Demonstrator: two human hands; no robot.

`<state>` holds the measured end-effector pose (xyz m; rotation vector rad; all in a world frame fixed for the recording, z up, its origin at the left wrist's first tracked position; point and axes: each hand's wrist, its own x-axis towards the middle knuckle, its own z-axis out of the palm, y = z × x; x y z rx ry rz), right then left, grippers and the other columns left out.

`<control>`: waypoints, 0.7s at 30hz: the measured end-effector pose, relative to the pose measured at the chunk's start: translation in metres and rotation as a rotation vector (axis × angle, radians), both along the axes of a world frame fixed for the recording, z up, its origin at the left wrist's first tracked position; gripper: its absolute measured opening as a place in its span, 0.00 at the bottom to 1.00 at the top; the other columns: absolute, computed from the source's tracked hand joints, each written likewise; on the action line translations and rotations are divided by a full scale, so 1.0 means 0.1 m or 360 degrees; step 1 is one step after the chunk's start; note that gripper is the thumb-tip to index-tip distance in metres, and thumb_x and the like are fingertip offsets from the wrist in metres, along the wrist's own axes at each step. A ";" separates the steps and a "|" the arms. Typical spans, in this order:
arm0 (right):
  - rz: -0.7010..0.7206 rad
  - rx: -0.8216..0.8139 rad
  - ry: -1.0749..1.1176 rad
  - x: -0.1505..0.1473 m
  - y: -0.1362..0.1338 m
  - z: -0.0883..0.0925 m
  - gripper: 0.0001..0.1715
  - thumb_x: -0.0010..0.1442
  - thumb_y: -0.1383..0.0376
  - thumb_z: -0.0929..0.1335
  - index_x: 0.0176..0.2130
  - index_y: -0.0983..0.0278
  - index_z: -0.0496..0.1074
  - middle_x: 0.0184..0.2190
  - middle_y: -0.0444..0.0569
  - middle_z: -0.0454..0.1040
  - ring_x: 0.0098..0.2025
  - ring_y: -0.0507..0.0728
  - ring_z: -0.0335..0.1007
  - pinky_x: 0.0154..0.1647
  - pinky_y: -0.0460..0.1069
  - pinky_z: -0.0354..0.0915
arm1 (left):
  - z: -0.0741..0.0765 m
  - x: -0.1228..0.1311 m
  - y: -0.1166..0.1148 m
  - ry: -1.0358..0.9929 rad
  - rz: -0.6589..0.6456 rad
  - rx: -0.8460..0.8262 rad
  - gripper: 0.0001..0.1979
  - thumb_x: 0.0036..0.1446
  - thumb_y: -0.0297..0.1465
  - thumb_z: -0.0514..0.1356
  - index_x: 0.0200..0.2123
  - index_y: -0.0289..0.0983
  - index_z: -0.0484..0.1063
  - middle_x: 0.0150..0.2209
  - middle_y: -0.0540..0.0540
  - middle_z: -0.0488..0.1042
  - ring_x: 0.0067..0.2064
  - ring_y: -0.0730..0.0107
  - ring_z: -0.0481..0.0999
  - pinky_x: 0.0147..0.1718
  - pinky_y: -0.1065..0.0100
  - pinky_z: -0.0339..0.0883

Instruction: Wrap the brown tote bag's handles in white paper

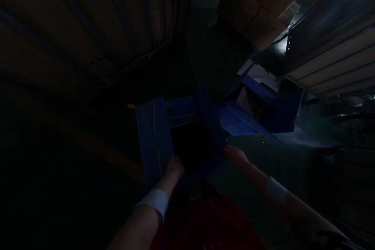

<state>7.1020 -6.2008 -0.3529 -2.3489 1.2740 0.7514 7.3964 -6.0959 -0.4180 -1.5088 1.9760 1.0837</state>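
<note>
In the dim light a blue box [155,136] with yellow strips on its flaps stands with its top flaps folded outward. Its inside is too dark to make out. My left hand [175,166] is closed on the near left of the box's rim, beside the wide left flap. At the right side, my right hand [235,154] grips the box's edge near the corner, its fingertips partly hidden. Both of my wrists wear a pale band.
A second blue box [284,113] lies with flaps spread to the right, close to the first. Behind it are white sheets [260,75]. Stacked cartons [260,19] stand farther back. Barred racks of cartons line the left [88,27] and right [336,54].
</note>
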 end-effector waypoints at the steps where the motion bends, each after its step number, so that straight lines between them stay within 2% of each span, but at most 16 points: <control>1: -0.0012 0.0022 -0.0059 -0.04 0.00 -0.01 0.18 0.67 0.66 0.57 0.49 0.62 0.71 0.48 0.51 0.71 0.49 0.55 0.68 0.53 0.49 0.61 | 0.07 0.10 0.04 -0.0062 0.0037 -0.0056 0.16 0.58 0.28 0.52 0.40 0.31 0.79 0.47 0.34 0.77 0.56 0.50 0.68 0.63 0.49 0.45; 3: -0.0015 0.0055 -0.0144 -0.08 0.02 -0.03 0.19 0.67 0.67 0.57 0.52 0.62 0.70 0.53 0.52 0.69 0.52 0.54 0.67 0.55 0.48 0.59 | 0.25 0.41 0.19 -0.0205 0.0136 -0.0148 0.21 0.60 0.25 0.45 0.38 0.28 0.79 0.40 0.33 0.78 0.50 0.52 0.73 0.62 0.51 0.48; 5: -0.0016 0.0065 -0.0165 -0.07 0.03 -0.05 0.18 0.67 0.66 0.58 0.51 0.62 0.70 0.54 0.52 0.68 0.52 0.55 0.67 0.55 0.49 0.60 | 0.39 0.84 0.42 -0.0337 0.0227 -0.0203 0.23 0.58 0.20 0.42 0.36 0.27 0.79 0.38 0.33 0.78 0.47 0.54 0.75 0.62 0.53 0.50; 6: -0.0015 0.0063 -0.0165 -0.06 0.03 -0.05 0.18 0.67 0.65 0.58 0.50 0.62 0.71 0.54 0.52 0.68 0.51 0.55 0.67 0.54 0.49 0.60 | 0.44 1.08 0.57 -0.0386 0.0258 -0.0220 0.24 0.58 0.19 0.41 0.39 0.27 0.78 0.39 0.34 0.78 0.48 0.54 0.74 0.62 0.52 0.50; 7: -0.0017 0.0058 -0.0158 -0.05 0.04 -0.06 0.18 0.67 0.65 0.57 0.49 0.62 0.71 0.52 0.51 0.69 0.50 0.55 0.67 0.54 0.49 0.60 | 0.46 1.31 0.74 -0.0427 0.0297 -0.0252 0.25 0.58 0.19 0.40 0.45 0.28 0.76 0.44 0.35 0.77 0.51 0.55 0.73 0.63 0.52 0.48; 9: -0.0009 0.0061 -0.0146 -0.05 0.04 -0.06 0.18 0.67 0.65 0.57 0.49 0.61 0.72 0.50 0.52 0.70 0.49 0.55 0.68 0.52 0.49 0.61 | 0.43 1.68 1.07 -0.0490 0.0350 -0.0378 0.26 0.57 0.18 0.41 0.49 0.28 0.74 0.48 0.36 0.76 0.54 0.57 0.71 0.64 0.54 0.47; 11: 0.0015 0.0079 -0.0146 -0.05 0.03 -0.07 0.18 0.67 0.66 0.57 0.49 0.62 0.71 0.50 0.52 0.69 0.49 0.54 0.68 0.51 0.48 0.61 | 0.36 1.87 1.35 -0.0526 0.0367 -0.0516 0.26 0.57 0.19 0.41 0.54 0.26 0.70 0.52 0.34 0.73 0.57 0.57 0.69 0.64 0.54 0.48; 13: 0.0026 0.0096 -0.0148 -0.04 0.02 -0.07 0.18 0.67 0.66 0.57 0.48 0.62 0.71 0.50 0.52 0.69 0.48 0.54 0.68 0.50 0.48 0.61 | 0.29 1.87 1.50 -0.0605 0.0471 -0.0758 0.26 0.59 0.21 0.42 0.58 0.22 0.64 0.58 0.30 0.66 0.62 0.52 0.61 0.64 0.52 0.48; 16: 0.0036 0.0107 -0.0130 0.02 0.01 -0.03 0.18 0.66 0.67 0.57 0.49 0.62 0.71 0.50 0.53 0.69 0.48 0.55 0.68 0.50 0.49 0.62 | 0.29 1.67 1.47 -0.0688 0.0720 -0.1011 0.29 0.60 0.28 0.47 0.62 0.18 0.55 0.65 0.25 0.52 0.67 0.46 0.49 0.65 0.49 0.45; 18: 0.0051 0.0149 -0.0097 0.07 0.03 0.04 0.18 0.64 0.71 0.58 0.49 0.63 0.70 0.50 0.53 0.69 0.49 0.55 0.68 0.50 0.50 0.63 | 0.38 1.50 1.34 -0.0688 0.0873 -0.0948 0.33 0.59 0.31 0.50 0.65 0.21 0.49 0.66 0.25 0.49 0.68 0.44 0.47 0.64 0.47 0.47; 21: 0.0052 0.0185 -0.0103 0.13 0.07 0.11 0.19 0.60 0.73 0.60 0.48 0.63 0.71 0.49 0.53 0.69 0.49 0.56 0.68 0.48 0.51 0.66 | 0.57 1.30 1.15 -0.0607 0.1002 -0.0873 0.37 0.57 0.34 0.55 0.67 0.35 0.46 0.65 0.31 0.54 0.66 0.38 0.50 0.60 0.35 0.49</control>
